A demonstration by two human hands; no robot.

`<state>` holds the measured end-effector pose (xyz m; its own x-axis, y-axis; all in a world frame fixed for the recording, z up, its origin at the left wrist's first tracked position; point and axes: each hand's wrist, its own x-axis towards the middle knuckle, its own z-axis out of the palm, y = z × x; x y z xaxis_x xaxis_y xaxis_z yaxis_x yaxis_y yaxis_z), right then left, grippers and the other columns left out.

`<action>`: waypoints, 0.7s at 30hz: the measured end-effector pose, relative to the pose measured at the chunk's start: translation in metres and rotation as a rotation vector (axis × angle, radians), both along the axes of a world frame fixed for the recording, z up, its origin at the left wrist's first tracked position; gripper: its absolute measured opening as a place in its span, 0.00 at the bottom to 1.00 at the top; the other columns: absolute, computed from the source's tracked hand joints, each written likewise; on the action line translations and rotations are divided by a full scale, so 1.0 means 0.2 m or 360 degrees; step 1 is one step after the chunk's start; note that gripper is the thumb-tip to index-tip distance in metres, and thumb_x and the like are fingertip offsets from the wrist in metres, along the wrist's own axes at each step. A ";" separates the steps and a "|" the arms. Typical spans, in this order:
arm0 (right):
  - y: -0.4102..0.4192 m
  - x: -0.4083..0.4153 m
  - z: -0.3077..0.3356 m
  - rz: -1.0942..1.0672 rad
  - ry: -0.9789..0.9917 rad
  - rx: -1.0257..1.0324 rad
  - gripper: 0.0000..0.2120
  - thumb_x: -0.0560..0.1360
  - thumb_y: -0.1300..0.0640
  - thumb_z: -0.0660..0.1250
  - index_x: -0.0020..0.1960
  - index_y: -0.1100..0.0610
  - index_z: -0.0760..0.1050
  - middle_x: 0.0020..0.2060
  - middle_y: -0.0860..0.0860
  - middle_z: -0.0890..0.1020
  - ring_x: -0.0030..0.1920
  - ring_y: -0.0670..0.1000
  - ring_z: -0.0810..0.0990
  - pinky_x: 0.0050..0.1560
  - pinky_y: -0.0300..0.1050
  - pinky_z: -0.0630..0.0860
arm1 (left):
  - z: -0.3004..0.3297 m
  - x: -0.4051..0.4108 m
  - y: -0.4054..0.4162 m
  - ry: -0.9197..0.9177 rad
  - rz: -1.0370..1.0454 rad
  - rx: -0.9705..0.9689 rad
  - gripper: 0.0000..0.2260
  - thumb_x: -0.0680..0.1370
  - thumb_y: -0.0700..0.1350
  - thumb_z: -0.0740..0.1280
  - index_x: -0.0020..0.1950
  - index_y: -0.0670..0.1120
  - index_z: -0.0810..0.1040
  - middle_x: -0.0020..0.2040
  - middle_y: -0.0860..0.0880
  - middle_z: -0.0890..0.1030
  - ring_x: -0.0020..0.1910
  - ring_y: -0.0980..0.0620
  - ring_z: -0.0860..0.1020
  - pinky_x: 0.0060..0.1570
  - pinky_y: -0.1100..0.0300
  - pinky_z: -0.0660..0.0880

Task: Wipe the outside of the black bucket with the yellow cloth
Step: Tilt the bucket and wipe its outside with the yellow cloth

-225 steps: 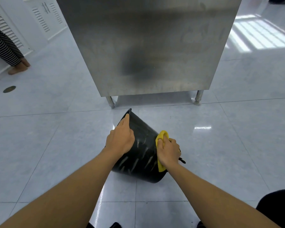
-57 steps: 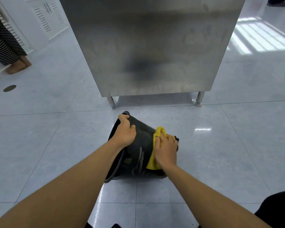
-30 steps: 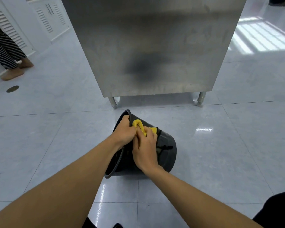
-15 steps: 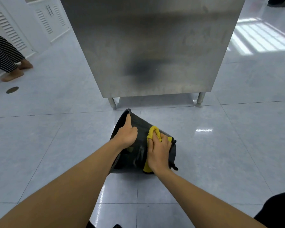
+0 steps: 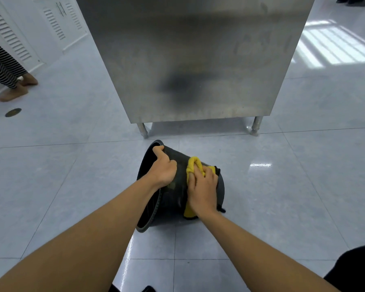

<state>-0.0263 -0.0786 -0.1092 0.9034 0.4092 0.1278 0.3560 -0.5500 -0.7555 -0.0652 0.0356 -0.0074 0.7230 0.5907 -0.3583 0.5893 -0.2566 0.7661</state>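
The black bucket (image 5: 172, 199) lies tipped on its side on the tiled floor, its open mouth facing left. My left hand (image 5: 163, 167) grips the upper rim, fingers curled over the edge. My right hand (image 5: 202, 187) presses the yellow cloth (image 5: 193, 165) flat against the bucket's outer wall, towards its base end. Cloth shows above my fingers and below my wrist; the middle of it is hidden under my palm.
A stainless steel cabinet (image 5: 198, 60) on short legs stands just beyond the bucket. A person's striped trouser legs and bare feet (image 5: 13, 89) are at far left, near a round floor drain (image 5: 13, 112) and white louvered doors. My dark knee (image 5: 356, 270) is at bottom right.
The bucket has rolled slightly, and my left hand has shifted from lying along the rim to curling over it. My right hand with the cloth has slid a little along the outer wall.
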 end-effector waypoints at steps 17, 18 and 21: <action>-0.08 0.02 -0.09 -0.0152 0.0156 -0.0045 0.17 0.83 0.54 0.57 0.69 0.54 0.74 0.63 0.56 0.72 0.61 0.58 0.67 0.65 0.50 0.65 | -0.02 -0.04 0.04 0.0146 -0.0024 -0.0088 0.41 0.78 0.38 0.57 0.78 0.57 0.33 0.39 0.42 0.76 0.36 0.45 0.73 0.37 0.52 0.72; -0.05 -0.01 -0.06 -0.0099 0.0094 0.0007 0.16 0.83 0.54 0.57 0.68 0.54 0.74 0.62 0.55 0.73 0.60 0.57 0.67 0.64 0.49 0.66 | -0.02 -0.04 0.03 0.0105 0.0014 -0.0107 0.39 0.78 0.38 0.57 0.78 0.55 0.34 0.38 0.43 0.75 0.36 0.45 0.72 0.37 0.53 0.71; 0.04 -0.07 0.05 0.0092 -0.0051 0.0155 0.14 0.83 0.55 0.58 0.66 0.53 0.76 0.58 0.52 0.74 0.58 0.54 0.68 0.62 0.47 0.68 | -0.02 -0.03 0.01 -0.0018 0.0099 -0.0107 0.32 0.80 0.37 0.55 0.78 0.47 0.40 0.37 0.47 0.70 0.33 0.50 0.70 0.33 0.57 0.67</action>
